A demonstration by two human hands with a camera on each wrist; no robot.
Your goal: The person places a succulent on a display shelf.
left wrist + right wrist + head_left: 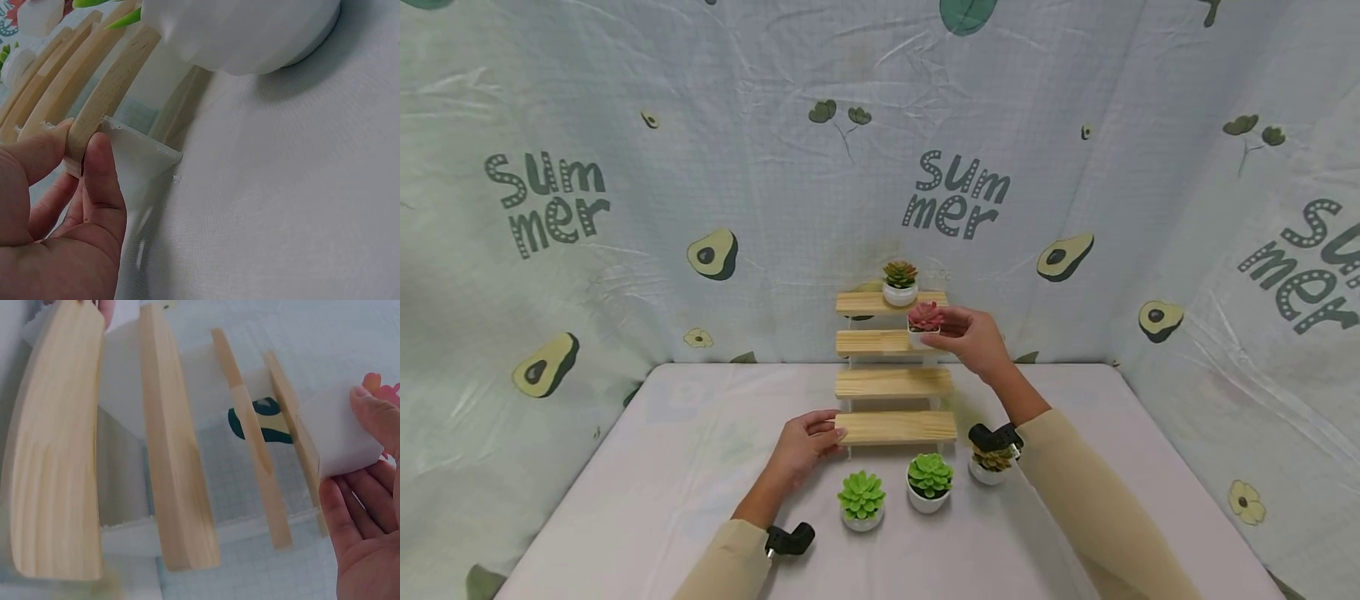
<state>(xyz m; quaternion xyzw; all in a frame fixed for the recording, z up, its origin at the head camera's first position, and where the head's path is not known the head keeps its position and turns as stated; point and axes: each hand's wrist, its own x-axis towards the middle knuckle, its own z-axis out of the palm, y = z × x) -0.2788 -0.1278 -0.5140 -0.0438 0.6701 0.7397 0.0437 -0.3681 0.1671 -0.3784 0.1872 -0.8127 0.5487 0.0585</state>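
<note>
A tiered wooden stand (895, 427) has pale boards stepping up toward the back, on white side supports. My left hand (805, 442) pinches the left end of its lowest board (109, 94) between thumb and fingers. In my right hand (976, 337) is a pink artificial succulent (925, 316) in a white angular pot (340, 428), gripped by thumb and fingers from the right side. The pot overlaps the right part of the second board from the top in the head view. On the top board sits a reddish-green succulent (900, 273) in a round white pot.
Before the stand are two bright green succulents (861, 494) (930, 475) in white pots. A yellowish-brown one (988, 463) stands to their right, partly covered by the right wrist camera (996, 438). A printed curtain (820, 200) hangs close behind the stand.
</note>
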